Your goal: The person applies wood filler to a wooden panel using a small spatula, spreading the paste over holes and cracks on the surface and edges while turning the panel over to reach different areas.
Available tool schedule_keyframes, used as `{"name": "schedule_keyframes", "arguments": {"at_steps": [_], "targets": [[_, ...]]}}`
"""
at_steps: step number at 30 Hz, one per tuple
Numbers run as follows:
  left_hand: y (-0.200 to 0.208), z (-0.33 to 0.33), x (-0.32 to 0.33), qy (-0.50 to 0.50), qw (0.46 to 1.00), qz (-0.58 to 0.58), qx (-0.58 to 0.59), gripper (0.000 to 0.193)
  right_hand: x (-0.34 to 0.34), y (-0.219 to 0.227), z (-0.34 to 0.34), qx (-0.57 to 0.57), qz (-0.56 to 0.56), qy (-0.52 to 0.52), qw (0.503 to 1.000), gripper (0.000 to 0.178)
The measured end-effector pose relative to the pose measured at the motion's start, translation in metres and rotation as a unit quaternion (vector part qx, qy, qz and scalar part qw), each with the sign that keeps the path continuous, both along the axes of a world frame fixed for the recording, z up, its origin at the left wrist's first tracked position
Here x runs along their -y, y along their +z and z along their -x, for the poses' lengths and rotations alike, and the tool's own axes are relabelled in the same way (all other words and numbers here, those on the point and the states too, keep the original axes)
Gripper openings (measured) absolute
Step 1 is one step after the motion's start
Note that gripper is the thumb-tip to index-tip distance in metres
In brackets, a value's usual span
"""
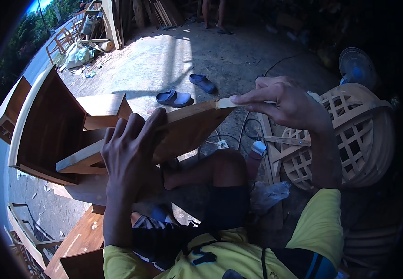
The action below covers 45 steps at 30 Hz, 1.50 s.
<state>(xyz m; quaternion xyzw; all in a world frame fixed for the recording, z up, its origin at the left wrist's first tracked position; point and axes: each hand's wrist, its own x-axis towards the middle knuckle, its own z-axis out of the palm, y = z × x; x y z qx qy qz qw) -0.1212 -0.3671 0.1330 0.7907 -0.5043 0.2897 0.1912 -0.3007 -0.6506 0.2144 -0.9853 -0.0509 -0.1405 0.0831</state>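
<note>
My left hand is closed over the upper edge of a brown wooden panel, its fingers hooked across the top. The panel tilts up toward the right, above my bent leg. At its raised right end, my right hand pinches a pale flat strip between thumb and fingers, pressed along the panel's edge. I cannot make out what the strip is made of. To the left of my left hand stands a dark wooden furniture piece with a curved, light edge, next to the panel's lower end.
Two blue clogs lie on the concrete floor ahead. Lattice wooden frames are stacked on the right, near a fan. A cable and a plastic bag lie closer in. Another person's legs show at the back.
</note>
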Motion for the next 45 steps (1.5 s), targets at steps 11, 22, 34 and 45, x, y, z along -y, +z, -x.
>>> {"name": "schedule_keyframes", "arguments": {"at_steps": [11, 22, 34, 45], "targets": [[0.001, -0.006, -0.001, 0.011, 1.0, 0.001, 0.005, 0.04, 0.0, -0.002, -0.007, 0.002, 0.001, -0.037, 0.999, 0.03], [0.003, -0.006, -0.003, 0.022, 1.0, -0.011, 0.002, 0.041, 0.003, -0.004, -0.003, 0.038, -0.023, -0.045, 0.998, 0.026], [0.005, -0.005, 0.001, 0.004, 1.0, -0.026, 0.003, 0.041, 0.011, 0.024, 0.003, -0.061, 0.023, -0.049, 0.997, 0.024], [0.004, -0.009, 0.005, 0.011, 1.0, -0.003, 0.005, 0.041, 0.016, 0.016, 0.002, -0.012, 0.032, -0.023, 0.999, 0.031]]}}
